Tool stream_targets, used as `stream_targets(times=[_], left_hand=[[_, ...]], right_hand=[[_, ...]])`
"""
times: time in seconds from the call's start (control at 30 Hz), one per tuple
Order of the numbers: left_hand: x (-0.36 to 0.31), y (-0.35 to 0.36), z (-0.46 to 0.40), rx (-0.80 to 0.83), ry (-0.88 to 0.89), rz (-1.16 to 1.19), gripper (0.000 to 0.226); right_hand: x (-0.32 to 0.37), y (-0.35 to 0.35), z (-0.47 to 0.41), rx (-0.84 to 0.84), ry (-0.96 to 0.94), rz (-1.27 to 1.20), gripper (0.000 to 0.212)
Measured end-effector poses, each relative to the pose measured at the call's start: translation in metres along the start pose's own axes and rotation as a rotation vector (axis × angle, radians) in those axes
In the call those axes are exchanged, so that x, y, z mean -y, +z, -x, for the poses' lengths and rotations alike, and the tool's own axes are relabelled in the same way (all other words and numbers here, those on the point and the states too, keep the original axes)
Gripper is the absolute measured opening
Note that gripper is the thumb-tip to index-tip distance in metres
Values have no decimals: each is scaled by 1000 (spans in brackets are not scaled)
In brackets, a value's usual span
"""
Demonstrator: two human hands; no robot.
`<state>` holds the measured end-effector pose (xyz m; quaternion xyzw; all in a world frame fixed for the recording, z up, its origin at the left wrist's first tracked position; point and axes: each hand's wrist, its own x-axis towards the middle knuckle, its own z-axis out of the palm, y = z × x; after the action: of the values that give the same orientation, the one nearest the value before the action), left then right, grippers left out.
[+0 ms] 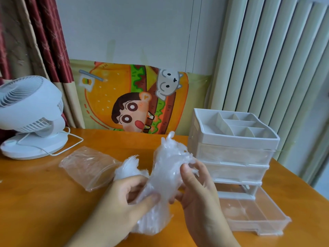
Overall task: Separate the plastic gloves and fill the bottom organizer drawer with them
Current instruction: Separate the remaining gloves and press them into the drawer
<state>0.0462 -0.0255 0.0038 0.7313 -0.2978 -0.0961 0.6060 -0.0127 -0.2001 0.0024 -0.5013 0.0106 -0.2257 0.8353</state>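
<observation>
Taking the organizer [231, 150] as landmark, from left to right: a white fan [30, 114] stands far to its left on the desk [35, 202]; nearer lies an emptied clear zip bag [87, 166]. Just left of the organizer, both hands grip one crumpled wad of plastic gloves [165, 175], raised above the desk. The left hand [121, 207] pinches the wad's lower part, fingers curled into the film; the right hand [199, 193] clasps its middle. The wad's long axis runs roughly upright, leaning slightly right. The bottom drawer [256, 216] is pulled open below and to the right of the hands, apparently empty, and the right hand is nearer it. No brand or legible writing shows; only a cartoon print [135, 98] behind.
</observation>
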Motion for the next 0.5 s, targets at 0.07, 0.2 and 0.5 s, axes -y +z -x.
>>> stream_targets(times=[0.07,0.2,0.5], left_hand=[[-2,5,1,-61,29,97,17],[-4,5,2,-70,16,236,35],[-3,0,-1,-173,9,418,30]], right_hand=[[-5,1,1,6,-3,68,105],[-8,5,6,105,1,394,69],[1,2,6,20,-53,379,29]])
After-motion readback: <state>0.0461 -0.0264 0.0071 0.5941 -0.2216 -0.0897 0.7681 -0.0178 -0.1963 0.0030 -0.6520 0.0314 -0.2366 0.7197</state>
